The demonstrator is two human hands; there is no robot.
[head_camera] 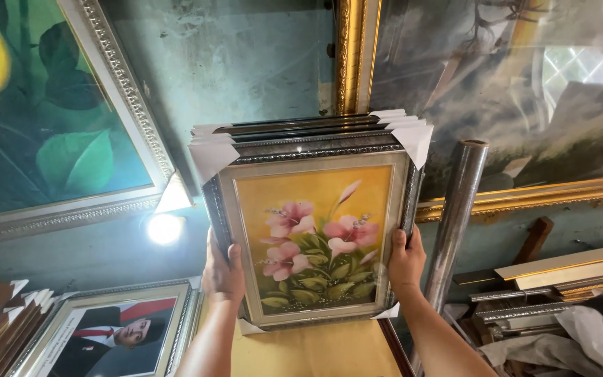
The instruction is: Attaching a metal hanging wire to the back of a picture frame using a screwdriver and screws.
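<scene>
A framed painting (313, 234) of pink flowers on a yellow ground, in a silver frame with white paper corner guards, stands upright at the front of a stack of several similar frames (301, 131). My left hand (222, 272) grips its lower left edge, thumb on the front. On its right edge, my right hand (406, 260) holds it the same way. Both forearms reach up from the bottom of the view.
A large silver-framed leaf painting (50, 119) leans at the left, a gold-framed landscape (511, 105) at the right. A shiny film roll (455, 216) stands beside the stack. A framed portrait (116, 331) lies at lower left, frame mouldings (567, 272) and crumpled plastic at lower right.
</scene>
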